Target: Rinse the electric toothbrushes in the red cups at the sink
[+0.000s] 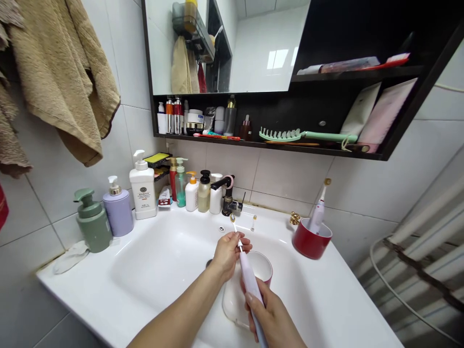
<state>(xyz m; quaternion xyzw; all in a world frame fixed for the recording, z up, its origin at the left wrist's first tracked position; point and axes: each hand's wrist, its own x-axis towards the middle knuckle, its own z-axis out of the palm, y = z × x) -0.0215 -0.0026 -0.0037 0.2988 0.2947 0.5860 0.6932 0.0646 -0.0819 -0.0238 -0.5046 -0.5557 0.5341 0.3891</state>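
Note:
Over the sink, my right hand point(266, 307) is wrapped round the pale lilac handle of an electric toothbrush point(250, 275). My left hand point(230, 253) pinches its white brush head point(234, 222) near the neck, fingers closed. A thin shaft shows between head and handle; whether they are fully joined I cannot tell. Below the hands, a cup point(263, 263), white inside and red outside, sits in the basin along with a white tray-like dish point(232, 302), both partly hidden. On the right counter, a red cup point(312, 244) holds a second electric toothbrush point(319, 212).
A black faucet point(228, 195) rises behind the basin point(163, 251). Pump bottles, among them a purple one point(119, 212) and a green one point(93, 224), line the left and back edge. Overhead juts a dark cabinet point(275, 111) with a mirror. Pipes point(416, 270) stand at right.

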